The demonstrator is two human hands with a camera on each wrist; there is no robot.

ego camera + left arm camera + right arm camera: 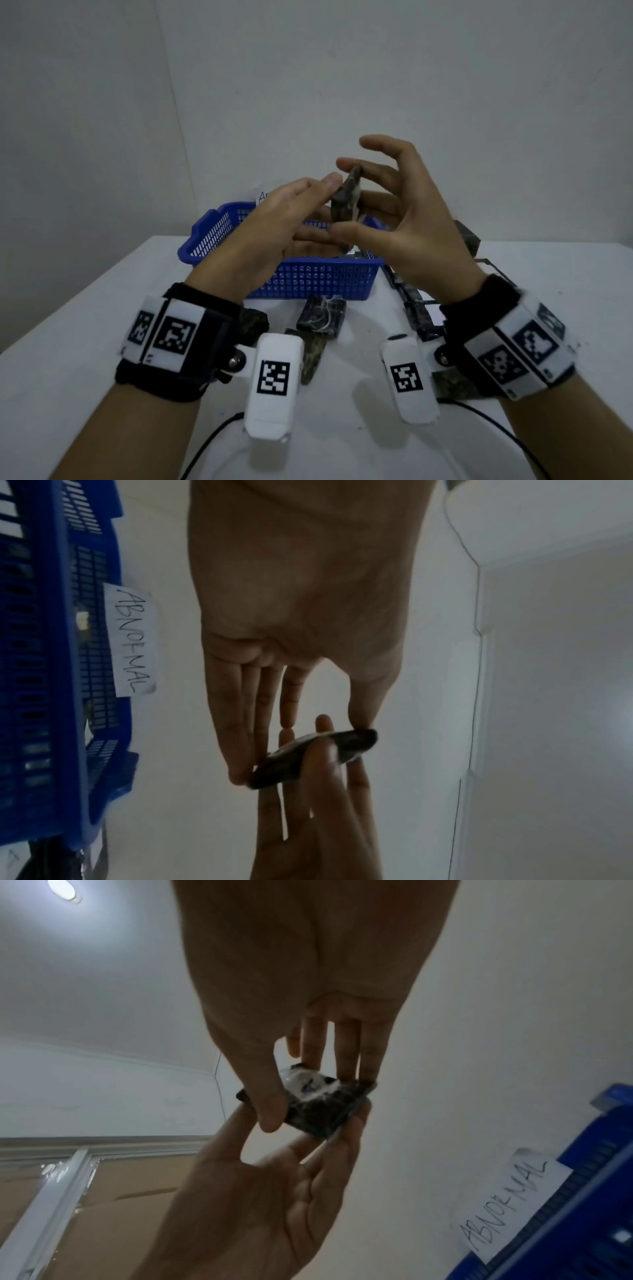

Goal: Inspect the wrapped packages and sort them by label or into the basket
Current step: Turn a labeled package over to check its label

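A dark mottled wrapped package (346, 202) is held edge-up in the air above the blue basket (212, 233). My left hand (325, 207) pinches it between thumb and fingertips from the left. My right hand (356, 200) pinches it from the right, thumb low and index finger at its top. In the left wrist view the package (308, 758) is gripped at both ends. The right wrist view shows a white patch on the package (318, 1107) under the clear wrap. Behind the basket stands a paper label (507, 1207) reading ABNORMAL.
Several more dark wrapped packages lie on the white table in front of the basket (322, 315) and in a row at the right (414, 308). Another sits at the far right (467, 240). A white wall stands close behind. Black cables trail off the table's near edge.
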